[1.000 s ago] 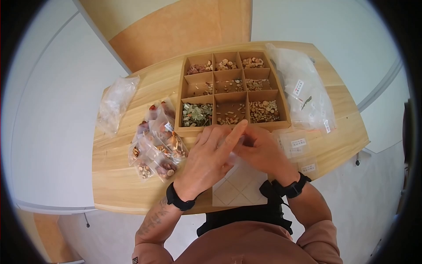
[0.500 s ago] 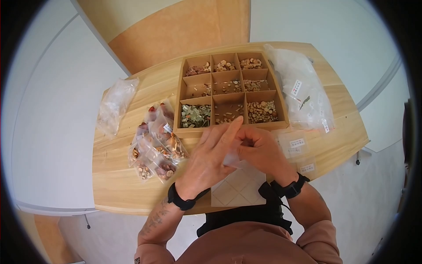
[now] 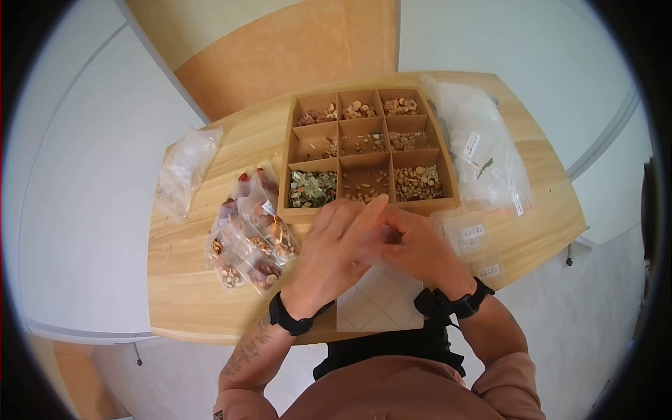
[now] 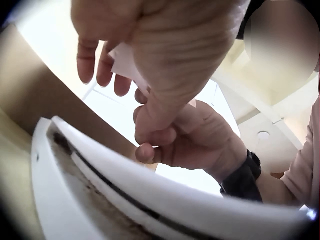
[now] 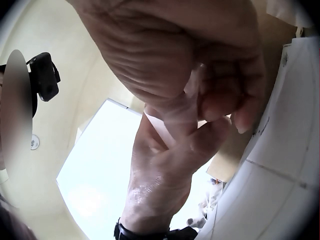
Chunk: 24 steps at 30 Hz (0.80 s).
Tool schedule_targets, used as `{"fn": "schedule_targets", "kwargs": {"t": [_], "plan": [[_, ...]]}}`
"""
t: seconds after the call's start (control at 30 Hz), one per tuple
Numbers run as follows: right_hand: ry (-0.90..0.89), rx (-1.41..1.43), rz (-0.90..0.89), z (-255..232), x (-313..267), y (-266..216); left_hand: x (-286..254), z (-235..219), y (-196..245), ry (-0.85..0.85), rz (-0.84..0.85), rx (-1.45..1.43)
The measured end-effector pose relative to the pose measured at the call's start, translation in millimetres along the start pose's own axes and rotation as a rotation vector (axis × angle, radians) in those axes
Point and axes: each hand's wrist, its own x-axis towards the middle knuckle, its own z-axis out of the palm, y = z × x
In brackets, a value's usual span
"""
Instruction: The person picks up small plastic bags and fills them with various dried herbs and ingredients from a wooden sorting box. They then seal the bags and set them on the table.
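Note:
Close together in front of the divided cardboard box (image 3: 367, 158), my left hand (image 3: 332, 245) and right hand (image 3: 425, 252) hold a small translucent plastic bag (image 4: 127, 65) between them. The left index finger points up and away in the head view, while the thumb keeps the bag against the hand. My right thumb and fingers pinch the bag, which shows as a pale strip (image 5: 160, 129) in the right wrist view. Most of the bag is hidden by the hands. Below them lies a white sheet with a diagonal tile pattern (image 3: 381, 308).
Dried herbs fill the box's compartments unevenly, with green leaves (image 3: 313, 189) at front left. Several filled clear bags (image 3: 245, 238) lie left of the hands. A crumpled plastic bag (image 3: 187, 171) is farther left. Right of the box are a large plastic bag (image 3: 483, 147) and labelled flat bags (image 3: 470, 234).
Both hands stay joined over the sheet, with small finger movements at the bag. Less of the bag shows between them than half a second ago. The head view has tilted slightly.

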Motion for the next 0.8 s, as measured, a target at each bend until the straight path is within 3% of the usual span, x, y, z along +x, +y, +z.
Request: {"fn": "schedule_targets", "kwargs": {"t": [0.2,0.5,0.6,0.7,0.8], "plan": [[0.059,0.015,-0.096,2.7,4.2,6.9,2.7,1.2,-0.4,-0.052,-0.011,0.020],[0.007,-0.224,0.050,-2.2,12.3,-11.0,2.3,6.8,-11.3,0.080,-0.108,-0.072],[0.030,-0.063,-0.130,3.8,14.9,-6.0,-0.1,2.2,-18.8,0.092,-0.215,-0.119],[-0.049,-0.023,-0.027,2.4,15.2,-22.4,-1.2,-0.7,-23.3,0.099,-0.246,-0.164],[-0.003,-0.178,-0.130,4.4,19.9,-19.4,0.7,-0.2,-23.8,0.125,-0.167,-0.149]]}}
